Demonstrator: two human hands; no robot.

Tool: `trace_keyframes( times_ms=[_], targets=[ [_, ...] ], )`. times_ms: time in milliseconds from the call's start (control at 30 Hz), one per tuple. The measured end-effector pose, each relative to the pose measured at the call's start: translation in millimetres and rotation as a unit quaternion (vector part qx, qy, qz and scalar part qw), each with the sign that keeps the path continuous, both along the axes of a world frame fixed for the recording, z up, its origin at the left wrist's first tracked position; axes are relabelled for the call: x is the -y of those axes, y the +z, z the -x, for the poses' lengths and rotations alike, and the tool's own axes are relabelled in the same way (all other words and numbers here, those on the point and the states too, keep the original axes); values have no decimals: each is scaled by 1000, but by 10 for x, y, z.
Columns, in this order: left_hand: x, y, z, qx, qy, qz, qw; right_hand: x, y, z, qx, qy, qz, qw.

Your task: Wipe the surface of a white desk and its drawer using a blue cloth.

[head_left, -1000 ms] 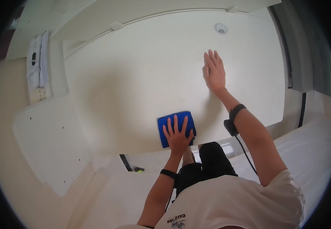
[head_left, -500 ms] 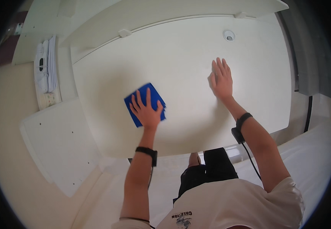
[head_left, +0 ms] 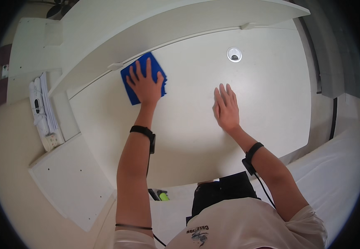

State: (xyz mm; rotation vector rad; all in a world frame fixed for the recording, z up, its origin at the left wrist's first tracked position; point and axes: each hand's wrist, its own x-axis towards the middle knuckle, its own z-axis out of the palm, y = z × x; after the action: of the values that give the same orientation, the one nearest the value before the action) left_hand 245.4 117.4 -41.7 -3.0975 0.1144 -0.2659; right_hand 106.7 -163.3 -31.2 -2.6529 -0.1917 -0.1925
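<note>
- Swept up from the middle left of the desk [head_left: 196, 128] since half a second ago, the blue cloth [head_left: 154, 66] is now brought to the back edge, just beside a small pale bracket [head_left: 115, 66].
- Pressed on it from above is the left hand [head_left: 146, 88], fingers fanned wide, thumb held out to the side; the cloth is covered rather than clutched, its corners left showing around the fingers.
- Over on the right, the right hand [head_left: 227, 115] is held palm down with fingers extended and only slightly parted; nothing is seen gripped, and whether the whole palm is laid on the desk cannot be told.
- Beyond those fingertips, a round cable hole [head_left: 234, 54] is seen set into the surface.
- Black bands [head_left: 143, 130] are worn on both forearms.
- Along the back, the desk is bordered by a raised pale panel [head_left: 188, 27].
</note>
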Motion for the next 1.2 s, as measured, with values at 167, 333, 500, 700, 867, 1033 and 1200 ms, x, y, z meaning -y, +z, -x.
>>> trace_keyframes(
  times_ms=[167, 333, 500, 700, 867, 1033, 1200],
  targets=[
    [563, 79, 393, -39, -49, 27, 998, 29, 67, 124, -16, 7, -2, 1000],
    [858, 216, 1471, -90, -84, 86, 989, 47, 53, 152, -24, 0, 13, 1000],
    [965, 289, 2843, -151, -102, 139, 973, 30, -32, 181, 21, -3, -1, 1000],
    [739, 298, 4027, -166, -74, 167, 969, -35, -98, 230, 39, -34, 1, 999],
    [381, 258, 4222, -118, -47, 176, 976, -49, -96, 240, 47, -45, 15, 998],
    [86, 276, 3723, -101, -6, 138, 985, -45, -87, 214, 47, -33, 27, 998],
    [-207, 190, 2659, -47, 26, 71, 996, -32, -27, 170, 44, -23, 17, 999]
  ],
)
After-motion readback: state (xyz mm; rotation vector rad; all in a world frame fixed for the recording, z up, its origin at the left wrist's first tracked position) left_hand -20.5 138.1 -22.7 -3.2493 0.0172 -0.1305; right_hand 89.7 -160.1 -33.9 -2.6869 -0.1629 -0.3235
